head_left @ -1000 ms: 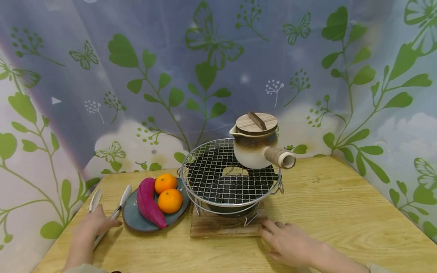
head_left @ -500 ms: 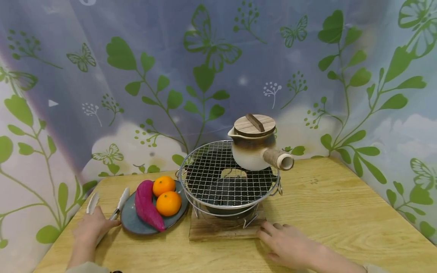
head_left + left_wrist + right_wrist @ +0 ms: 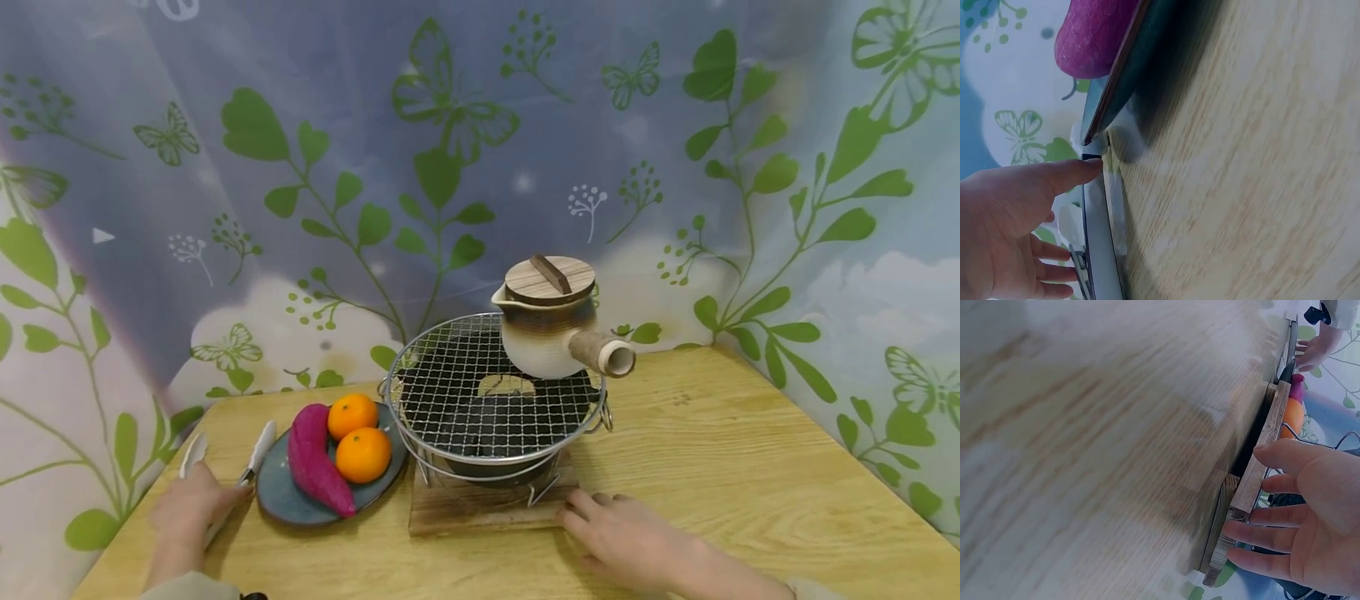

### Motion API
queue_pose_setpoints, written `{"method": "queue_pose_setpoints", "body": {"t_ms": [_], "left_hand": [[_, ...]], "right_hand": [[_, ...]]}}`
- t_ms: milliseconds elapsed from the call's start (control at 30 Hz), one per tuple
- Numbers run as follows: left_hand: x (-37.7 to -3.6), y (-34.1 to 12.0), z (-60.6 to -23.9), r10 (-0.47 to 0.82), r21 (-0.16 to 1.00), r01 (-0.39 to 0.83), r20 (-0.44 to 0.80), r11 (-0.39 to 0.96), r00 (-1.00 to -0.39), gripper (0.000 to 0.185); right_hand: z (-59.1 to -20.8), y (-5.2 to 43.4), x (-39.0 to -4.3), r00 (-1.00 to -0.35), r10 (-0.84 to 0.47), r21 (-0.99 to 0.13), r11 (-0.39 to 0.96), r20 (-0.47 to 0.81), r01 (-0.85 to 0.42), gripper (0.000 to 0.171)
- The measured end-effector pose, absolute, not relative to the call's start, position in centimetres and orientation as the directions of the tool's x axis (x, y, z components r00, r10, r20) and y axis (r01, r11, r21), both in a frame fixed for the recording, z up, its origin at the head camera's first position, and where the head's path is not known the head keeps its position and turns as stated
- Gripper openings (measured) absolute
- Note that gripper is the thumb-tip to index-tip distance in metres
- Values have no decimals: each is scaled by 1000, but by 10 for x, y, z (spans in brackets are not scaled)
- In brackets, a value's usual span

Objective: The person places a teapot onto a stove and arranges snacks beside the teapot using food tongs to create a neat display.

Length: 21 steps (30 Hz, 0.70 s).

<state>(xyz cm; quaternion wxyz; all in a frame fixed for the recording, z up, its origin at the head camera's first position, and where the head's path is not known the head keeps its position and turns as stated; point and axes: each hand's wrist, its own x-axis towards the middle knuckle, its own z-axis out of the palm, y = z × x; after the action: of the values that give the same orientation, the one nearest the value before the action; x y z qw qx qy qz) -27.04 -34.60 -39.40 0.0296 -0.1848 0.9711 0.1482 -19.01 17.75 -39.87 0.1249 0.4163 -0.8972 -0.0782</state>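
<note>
In the head view my left hand (image 3: 191, 504) lies over a pair of metal tongs (image 3: 262, 446), left of the plate. Its straight thumb touches one tong arm (image 3: 1099, 219) in the left wrist view; the other fingers extend loosely by the second arm. My right hand (image 3: 622, 533) rests at the front right corner of a wooden board (image 3: 480, 514), fingers fairly straight against its edge. On that board stands a small round grill with a wire mesh (image 3: 457, 417). A clay side-handle pot (image 3: 536, 346) with a wooden lid (image 3: 551, 279) sits on the mesh's back right.
Between tongs and grill is a blue-grey plate (image 3: 273, 492) bearing a purple sweet potato (image 3: 311, 462) and two oranges, a front orange (image 3: 363, 455) and a back orange (image 3: 352, 415). The wooden table (image 3: 750, 467) extends right. A patterned cloth (image 3: 337, 125) hangs behind.
The head view has shifted slightly, so everything sits a little lower and further left. Both hands keep their places by the tongs and the board.
</note>
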Motion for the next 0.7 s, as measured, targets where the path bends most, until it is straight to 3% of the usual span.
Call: {"method": "queue_pose_setpoints", "body": {"t_ms": [367, 700], "left_hand": [[-272, -355, -404, -372, 271, -383, -93, 883, -924, 107], [-278, -356, -410, -417, 251, -429, -102, 868, -903, 115]], "right_hand": [[-401, 175, -190, -621, -763, 262, 645, 178, -718, 50], [-399, 174, -190, -630, -758, 263, 651, 170, -712, 48]]}}
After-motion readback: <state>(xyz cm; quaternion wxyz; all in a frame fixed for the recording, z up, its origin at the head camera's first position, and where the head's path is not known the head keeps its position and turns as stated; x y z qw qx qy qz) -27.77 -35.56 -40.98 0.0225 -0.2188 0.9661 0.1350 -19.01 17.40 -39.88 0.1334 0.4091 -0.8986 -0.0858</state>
